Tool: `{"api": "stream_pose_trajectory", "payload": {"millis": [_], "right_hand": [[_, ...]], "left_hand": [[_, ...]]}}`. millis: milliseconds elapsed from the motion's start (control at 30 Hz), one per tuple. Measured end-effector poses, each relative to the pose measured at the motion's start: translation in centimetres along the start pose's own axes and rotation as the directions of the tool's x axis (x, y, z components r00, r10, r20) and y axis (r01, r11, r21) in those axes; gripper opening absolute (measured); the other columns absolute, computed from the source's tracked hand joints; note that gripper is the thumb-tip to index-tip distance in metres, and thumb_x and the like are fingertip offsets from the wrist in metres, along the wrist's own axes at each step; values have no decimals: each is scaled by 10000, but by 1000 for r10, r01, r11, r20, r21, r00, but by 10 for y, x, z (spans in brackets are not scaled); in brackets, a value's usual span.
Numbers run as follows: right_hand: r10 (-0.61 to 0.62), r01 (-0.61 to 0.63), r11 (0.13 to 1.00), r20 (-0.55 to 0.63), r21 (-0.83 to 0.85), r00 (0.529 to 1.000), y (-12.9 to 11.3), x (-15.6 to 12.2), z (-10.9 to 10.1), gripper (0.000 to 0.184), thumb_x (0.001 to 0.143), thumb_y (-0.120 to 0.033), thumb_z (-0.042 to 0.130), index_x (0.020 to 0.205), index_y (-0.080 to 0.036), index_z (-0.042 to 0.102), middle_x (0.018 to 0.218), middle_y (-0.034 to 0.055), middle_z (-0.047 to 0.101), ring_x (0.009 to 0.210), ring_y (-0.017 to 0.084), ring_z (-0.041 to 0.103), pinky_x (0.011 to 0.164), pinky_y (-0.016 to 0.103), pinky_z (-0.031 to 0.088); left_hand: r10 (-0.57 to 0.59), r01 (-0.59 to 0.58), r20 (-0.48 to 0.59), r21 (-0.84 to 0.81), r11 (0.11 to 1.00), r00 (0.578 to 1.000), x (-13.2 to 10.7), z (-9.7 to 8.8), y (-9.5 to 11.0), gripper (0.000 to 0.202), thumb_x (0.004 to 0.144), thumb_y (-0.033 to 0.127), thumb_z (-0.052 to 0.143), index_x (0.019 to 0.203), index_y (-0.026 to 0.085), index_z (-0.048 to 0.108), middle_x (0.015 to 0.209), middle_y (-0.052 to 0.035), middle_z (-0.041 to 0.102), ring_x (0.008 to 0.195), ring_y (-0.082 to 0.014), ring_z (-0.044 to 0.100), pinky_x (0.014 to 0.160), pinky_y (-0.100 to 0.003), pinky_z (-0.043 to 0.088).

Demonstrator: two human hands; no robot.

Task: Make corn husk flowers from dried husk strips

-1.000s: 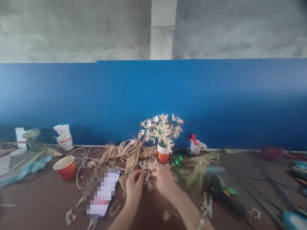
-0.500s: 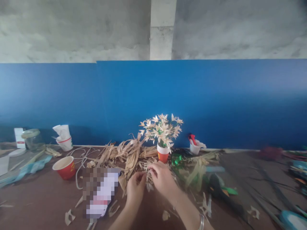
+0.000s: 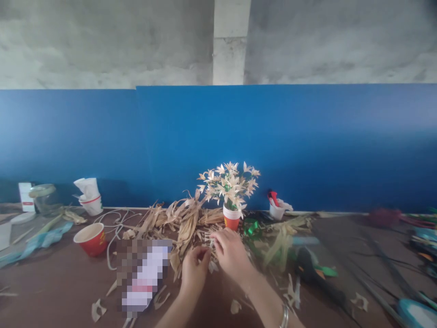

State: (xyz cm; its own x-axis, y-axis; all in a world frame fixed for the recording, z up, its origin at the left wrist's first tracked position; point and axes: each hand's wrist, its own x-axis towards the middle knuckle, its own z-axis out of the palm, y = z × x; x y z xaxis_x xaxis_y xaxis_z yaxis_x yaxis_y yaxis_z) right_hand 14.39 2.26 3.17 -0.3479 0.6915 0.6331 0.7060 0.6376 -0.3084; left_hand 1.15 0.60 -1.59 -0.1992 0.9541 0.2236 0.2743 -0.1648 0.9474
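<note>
My left hand [image 3: 195, 269] is closed low over the table, thumb and forefinger pressed together; what they hold, if anything, is too small to make out. Just right of it, my right hand [image 3: 232, 256] is also closed, fingertips bent down over a small pale piece [image 3: 212, 243] I cannot name. The fingertips of both hands almost meet. Behind them stands a bunch of pale star-shaped flowers [image 3: 232, 184] in stacked red and white paper cups [image 3: 231, 219]. Dried corn husks [image 3: 186, 223] lie heaped beyond my left hand, and a pale petal-like scrap [image 3: 213, 266] shows between my hands.
A phone with a blurred-out screen [image 3: 146, 278] and a red paper tub [image 3: 91, 241] are on the left. Green ribbon [image 3: 251, 228], a dark glue-gun-like tool [image 3: 312, 273] and a small white cup [image 3: 277, 211] are on the right. A blue partition [image 3: 273, 136] rises behind.
My left fingertips have drawn slightly away from the right ones, leaving a small gap. My right hand stays almost where it was.
</note>
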Motion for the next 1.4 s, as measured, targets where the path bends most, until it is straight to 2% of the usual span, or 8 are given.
{"api": "stream_pose_trajectory", "payload": {"millis": [567, 800, 867, 967, 1067, 1167, 1300, 1400], "right_hand": [[-38, 43, 987, 38, -158, 999, 1, -2, 4, 264, 757, -35, 515, 942, -214, 576, 839, 21, 618, 864, 187, 507, 772, 312, 358], [-37, 37, 997, 2, -63, 999, -3, 0, -4, 269, 746, -38, 477, 936, -198, 580, 892, 47, 607, 876, 207, 516, 776, 345, 394], [6, -5, 1000, -62, 20, 998, -2, 1, -5, 265, 751, -55, 459, 944, -189, 583, 923, 66, 607, 894, 212, 531, 793, 357, 413], [204, -173, 960, -123, 222, 971, 3, 3, -3, 204, 814, -161, 445, 953, -168, 595, 928, 93, 635, 883, 211, 573, 783, 348, 454], [399, -360, 816, 12, 452, 917, 7, 5, -2, 245, 845, -324, 459, 903, -158, 629, 883, 91, 676, 810, 201, 615, 723, 305, 479], [434, -439, 720, 144, 538, 889, 8, 7, -3, 253, 809, -356, 507, 804, -155, 661, 791, 64, 692, 736, 188, 623, 686, 280, 472], [464, -477, 697, 171, 535, 869, 9, 9, -4, 217, 764, -317, 547, 775, -144, 679, 751, 57, 695, 701, 180, 619, 658, 268, 462], [476, -485, 694, 167, 532, 864, 9, 9, -4, 211, 752, -318, 556, 751, -146, 679, 722, 51, 691, 683, 174, 614, 645, 261, 459]], "left_hand": [[24, -26, 25, 75, 997, 999, 1, 2, 1, 262, 730, 338, 524, 710, 136, 690, 583, -34, 627, 575, -176, 549, 525, -245, 393], [24, -22, 42, -45, 999, 999, 1, 1, -2, 239, 725, 343, 563, 710, 135, 680, 591, -22, 624, 572, -163, 535, 543, -240, 390], [5, 2, 60, -114, 993, 998, 2, 1, -1, 270, 739, 382, 564, 702, 135, 667, 592, -19, 618, 571, -156, 530, 541, -234, 388], [-24, 39, 77, -192, 981, 997, 2, 1, 2, 319, 742, 440, 573, 692, 134, 648, 597, -17, 612, 577, -146, 527, 551, -227, 386], [-67, 92, 107, -241, 966, 992, 2, 1, 5, 347, 725, 478, 591, 690, 137, 646, 588, -11, 606, 548, -130, 516, 528, -215, 375], [-110, 145, 140, -273, 951, 984, 1, 1, 8, 370, 700, 506, 613, 697, 139, 660, 576, -3, 604, 504, -110, 500, 486, -203, 360], [-126, 170, 158, -308, 936, 979, -1, 1, 12, 390, 669, 510, 644, 754, 131, 680, 601, -15, 630, 529, -119, 530, 504, -208, 388], [-127, 170, 147, -338, 926, 981, -2, 1, 14, 438, 648, 490, 671, 889, 125, 669, 655, -39, 669, 620, -160, 595, 576, -233, 437]]}}
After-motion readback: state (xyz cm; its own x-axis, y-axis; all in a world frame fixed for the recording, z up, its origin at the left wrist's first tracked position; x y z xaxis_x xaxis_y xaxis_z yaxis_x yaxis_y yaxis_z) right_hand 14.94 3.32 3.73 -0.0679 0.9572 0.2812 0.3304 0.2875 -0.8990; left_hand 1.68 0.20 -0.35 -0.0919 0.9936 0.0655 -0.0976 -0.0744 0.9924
